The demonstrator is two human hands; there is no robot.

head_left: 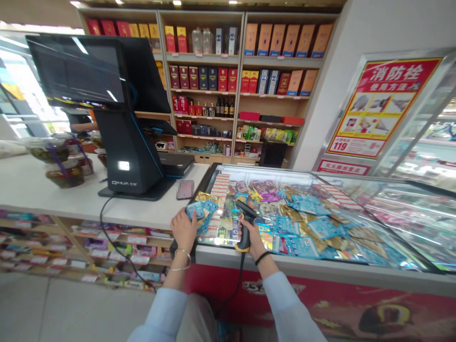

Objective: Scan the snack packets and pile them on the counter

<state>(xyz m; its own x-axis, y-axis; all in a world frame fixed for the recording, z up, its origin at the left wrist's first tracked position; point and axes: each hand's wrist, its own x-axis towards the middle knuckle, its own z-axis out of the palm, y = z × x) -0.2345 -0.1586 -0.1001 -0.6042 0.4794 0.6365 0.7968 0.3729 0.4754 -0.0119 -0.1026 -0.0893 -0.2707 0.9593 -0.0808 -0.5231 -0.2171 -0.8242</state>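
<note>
My left hand is closed on a small blue snack packet, thumb on top, at the left end of a glass-topped freezer. More blue packets and a gold one lie right beside it. My right hand grips a black and yellow barcode scanner by its handle, its head tilted up to the left above the glass. A cable hangs from the handle's base. To the right of the scanner spreads a loose pile of blue packets and gold packets, with purple packets behind.
A black checkout terminal stands on the white counter at left, near stacked jars. A pinkish square item lies by the freezer's frame. Shelves of boxed bottles line the back wall. A cable hangs down the counter front.
</note>
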